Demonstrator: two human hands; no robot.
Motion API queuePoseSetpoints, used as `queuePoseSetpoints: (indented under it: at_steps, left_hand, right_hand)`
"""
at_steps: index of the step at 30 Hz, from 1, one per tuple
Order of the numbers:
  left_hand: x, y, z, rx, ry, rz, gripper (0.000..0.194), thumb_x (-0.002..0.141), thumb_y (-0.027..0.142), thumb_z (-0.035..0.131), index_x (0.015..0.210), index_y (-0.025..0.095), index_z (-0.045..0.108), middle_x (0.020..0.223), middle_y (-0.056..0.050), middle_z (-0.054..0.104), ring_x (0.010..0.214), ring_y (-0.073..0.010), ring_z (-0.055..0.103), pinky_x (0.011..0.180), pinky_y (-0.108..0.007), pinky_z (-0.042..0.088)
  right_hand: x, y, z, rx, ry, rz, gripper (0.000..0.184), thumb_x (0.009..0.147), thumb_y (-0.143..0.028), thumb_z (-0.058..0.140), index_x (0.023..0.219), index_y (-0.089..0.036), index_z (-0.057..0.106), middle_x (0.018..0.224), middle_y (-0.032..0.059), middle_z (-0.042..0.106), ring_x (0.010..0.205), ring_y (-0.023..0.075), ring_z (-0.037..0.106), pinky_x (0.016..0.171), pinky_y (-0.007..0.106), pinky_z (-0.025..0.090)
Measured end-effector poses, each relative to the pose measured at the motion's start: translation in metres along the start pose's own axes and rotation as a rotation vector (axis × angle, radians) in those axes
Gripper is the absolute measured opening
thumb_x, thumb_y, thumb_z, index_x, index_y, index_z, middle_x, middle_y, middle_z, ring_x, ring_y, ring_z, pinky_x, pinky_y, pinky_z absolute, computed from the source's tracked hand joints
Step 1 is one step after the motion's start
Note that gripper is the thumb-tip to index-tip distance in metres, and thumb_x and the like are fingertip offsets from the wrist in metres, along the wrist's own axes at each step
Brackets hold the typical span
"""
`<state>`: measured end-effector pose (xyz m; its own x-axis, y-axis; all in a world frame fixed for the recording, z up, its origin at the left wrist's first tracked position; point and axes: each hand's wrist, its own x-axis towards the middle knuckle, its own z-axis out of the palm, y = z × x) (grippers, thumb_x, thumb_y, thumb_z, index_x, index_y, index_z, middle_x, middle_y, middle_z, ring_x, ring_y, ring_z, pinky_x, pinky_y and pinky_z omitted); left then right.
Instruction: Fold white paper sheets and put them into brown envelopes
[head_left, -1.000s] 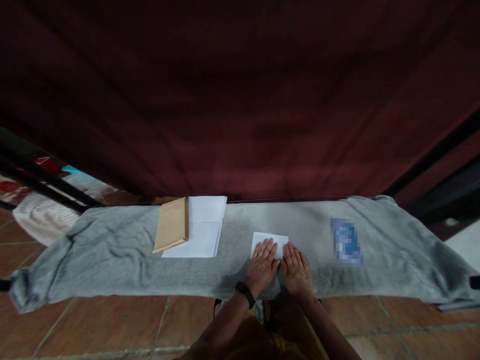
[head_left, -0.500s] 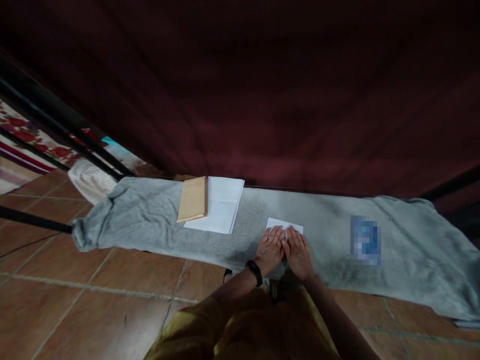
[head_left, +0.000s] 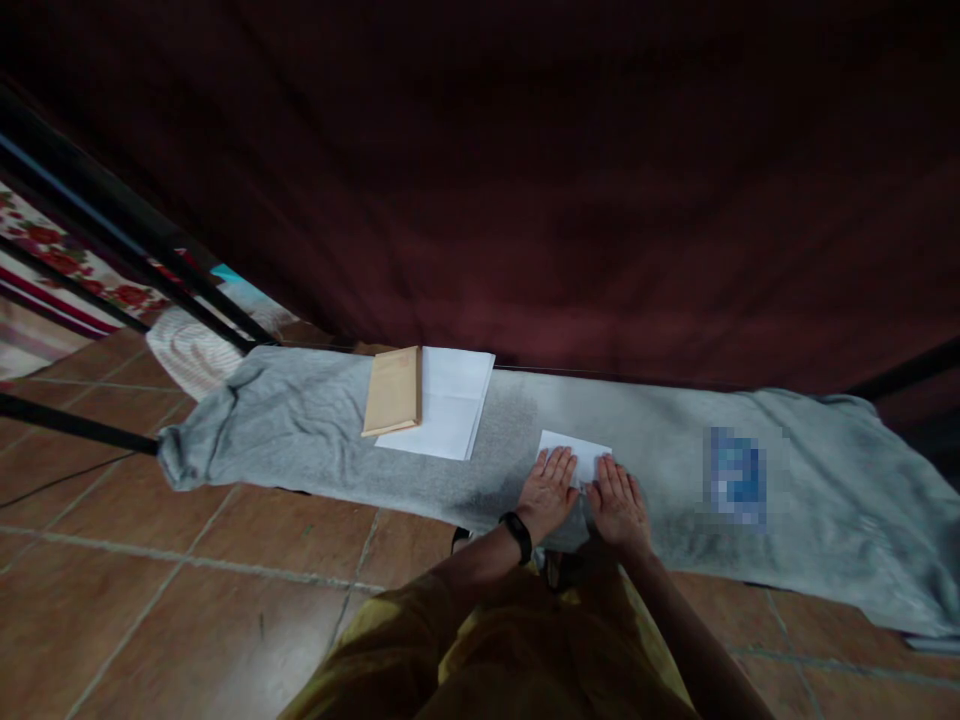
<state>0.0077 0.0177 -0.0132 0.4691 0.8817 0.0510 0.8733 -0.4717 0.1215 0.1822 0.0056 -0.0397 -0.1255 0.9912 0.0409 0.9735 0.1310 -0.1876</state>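
A small white sheet of paper, perhaps folded, lies flat on the grey cloth. My left hand rests palm down on its left part, fingers stretched out. On its right part lies my right hand, also flat with fingers extended. A strip of the paper shows between the two hands; its near edge is partly hidden under them. A dark band is around my left wrist.
Left of my hands, a brown envelope overlaps larger white sheets. A blurred blue item lies to the right. Behind the cloth-covered surface hangs a dark red curtain. Black bars stand at the left, above a tiled floor.
My hands have moved apart, the right one sliding to the right, so more of the paper shows between them. The whole view has shifted slightly.
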Motion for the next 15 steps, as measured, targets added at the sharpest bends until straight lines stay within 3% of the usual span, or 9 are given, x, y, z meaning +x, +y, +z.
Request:
queuePoseSetpoints:
  at_steps: [4,8,11,15]
  left_hand:
    - [0.002,0.002,0.001,0.015,0.010,0.010,0.060,0.102,0.036,0.032,0.154,0.005,0.033,0.162,-0.016,0.033,0.152,-0.0256,0.025,0.127,-0.049,0.013]
    - [0.001,-0.001,0.001,0.006,0.030,0.033,0.057,0.103,0.035,0.032,0.152,0.007,0.037,0.161,-0.015,0.036,0.151,-0.0255,0.028,0.126,-0.049,0.016]
    - [-0.002,-0.008,0.000,-0.037,0.045,0.065,0.056,0.103,0.038,0.033,0.153,0.013,0.037,0.162,-0.012,0.036,0.151,-0.0229,0.029,0.126,-0.046,0.017]
    - [-0.001,-0.014,0.001,-0.110,0.083,0.039,0.056,0.105,0.041,0.030,0.155,0.016,0.034,0.164,-0.009,0.033,0.152,-0.0204,0.025,0.126,-0.046,0.017]
  right_hand:
    - [0.000,0.001,0.005,-0.023,0.040,-0.012,0.063,0.102,-0.039,0.022,0.157,-0.010,0.030,0.163,0.0101,0.033,0.148,0.0260,0.032,0.122,0.044,0.018]
    - [-0.001,0.005,0.013,-0.019,0.207,-0.084,0.060,0.102,-0.037,0.028,0.156,-0.011,0.033,0.157,0.0135,0.042,0.142,0.0279,0.041,0.120,0.046,0.023]
    - [-0.001,0.007,0.016,-0.012,0.315,-0.138,0.062,0.102,-0.036,0.031,0.158,-0.012,0.027,0.156,0.0143,0.044,0.139,0.0291,0.045,0.118,0.046,0.027]
    - [0.000,0.008,0.018,0.001,0.348,-0.154,0.064,0.102,-0.037,0.032,0.161,-0.014,0.020,0.157,0.0141,0.042,0.138,0.0302,0.046,0.117,0.048,0.028]
